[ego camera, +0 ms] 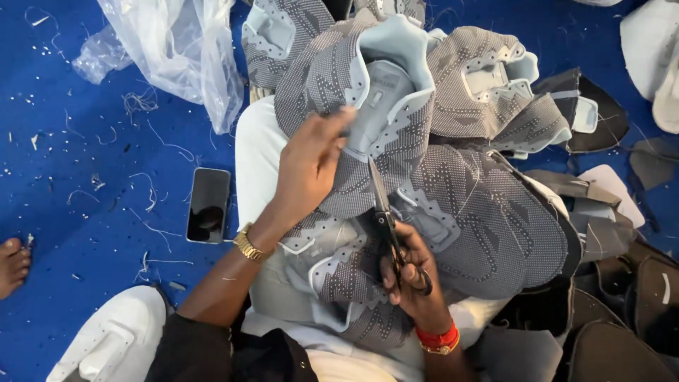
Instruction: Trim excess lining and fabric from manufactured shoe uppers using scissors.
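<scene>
Your left hand (311, 159) lies with its fingers spread flat on the grey shoe upper (396, 127) at the top of the pile. Just below it, your right hand (410, 276) grips the scissors (385, 212); their blades seem nearly closed. The phone (209, 205) lies left of the pile.

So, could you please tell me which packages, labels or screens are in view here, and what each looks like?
Phone: flat on the blue floor, left of the left hand; dark, unlit rectangular screen.
Plastic bag: top left, crumpled, clear.
</scene>
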